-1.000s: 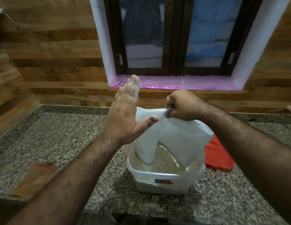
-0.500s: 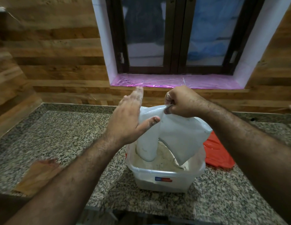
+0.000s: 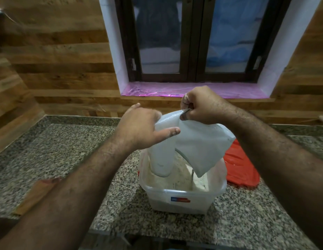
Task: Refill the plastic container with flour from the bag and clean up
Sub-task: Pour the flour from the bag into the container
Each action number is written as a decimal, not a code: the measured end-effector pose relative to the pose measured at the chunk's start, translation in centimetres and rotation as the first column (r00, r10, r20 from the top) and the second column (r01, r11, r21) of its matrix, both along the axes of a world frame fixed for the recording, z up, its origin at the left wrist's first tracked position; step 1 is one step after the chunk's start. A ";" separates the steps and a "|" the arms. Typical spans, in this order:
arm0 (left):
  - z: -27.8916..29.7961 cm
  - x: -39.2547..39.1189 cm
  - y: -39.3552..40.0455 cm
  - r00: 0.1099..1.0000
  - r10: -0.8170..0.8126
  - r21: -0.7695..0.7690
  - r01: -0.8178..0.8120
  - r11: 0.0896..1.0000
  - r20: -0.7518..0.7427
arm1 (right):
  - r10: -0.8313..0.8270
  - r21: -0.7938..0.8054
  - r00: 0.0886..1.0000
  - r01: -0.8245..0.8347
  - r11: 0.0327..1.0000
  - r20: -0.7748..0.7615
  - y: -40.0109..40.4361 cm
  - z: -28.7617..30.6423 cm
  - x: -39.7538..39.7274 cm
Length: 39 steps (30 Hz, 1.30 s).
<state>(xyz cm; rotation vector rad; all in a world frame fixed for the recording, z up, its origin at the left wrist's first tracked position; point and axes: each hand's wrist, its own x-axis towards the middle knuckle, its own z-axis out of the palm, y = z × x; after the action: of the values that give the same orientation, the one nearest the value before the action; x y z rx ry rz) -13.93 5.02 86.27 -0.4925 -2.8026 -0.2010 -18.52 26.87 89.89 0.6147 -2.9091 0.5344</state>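
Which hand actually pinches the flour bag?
The right hand: its grip pinches the bag by its top seam. The left hand is flat and open beside it.

Wood-plank wall (image 3: 58, 56), dark-framed window (image 3: 193, 42), speckled granite counter (image 3: 58, 150).

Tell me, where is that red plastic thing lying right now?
The red plastic sheet lies flat on the speckled granite counter, to the right of and just behind the clear plastic container, partly hidden by the white flour bag.

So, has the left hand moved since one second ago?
Yes. The left hand has come down: its fingertips reached up to the pink window sill before and now sit well below it, flat against the flour bag.
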 end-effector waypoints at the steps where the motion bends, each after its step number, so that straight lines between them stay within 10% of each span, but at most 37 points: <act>1: 0.4 0.0 0.2 1.000 -0.006 0.038 0.006 0.999 -0.015 | 0.006 -0.004 1.000 -0.006 1.000 -0.001 -0.1 0.2 0.1; 7: 1.7 1.0 0.6 0.984 0.014 -0.025 -0.010 1.000 0.180 | 0.015 -0.017 1.000 -0.015 1.000 -0.008 -0.1 0.4 0.5; 33: 2.6 0.3 -0.6 0.967 0.182 0.240 -0.137 0.961 -0.177 | -0.124 0.098 0.978 0.142 0.985 -0.170 0.7 1.3 1.8; 39: 0.9 0.3 -4.0 0.957 0.254 0.364 -0.189 0.912 -0.140 | -0.218 -0.218 0.963 0.180 0.959 -0.161 1.1 -0.6 1.0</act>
<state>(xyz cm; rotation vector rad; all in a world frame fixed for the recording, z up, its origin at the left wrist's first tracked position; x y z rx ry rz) -13.59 1.02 87.18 -0.0990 -2.5361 -0.5578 -17.57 27.93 89.26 0.3188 -2.6594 0.6941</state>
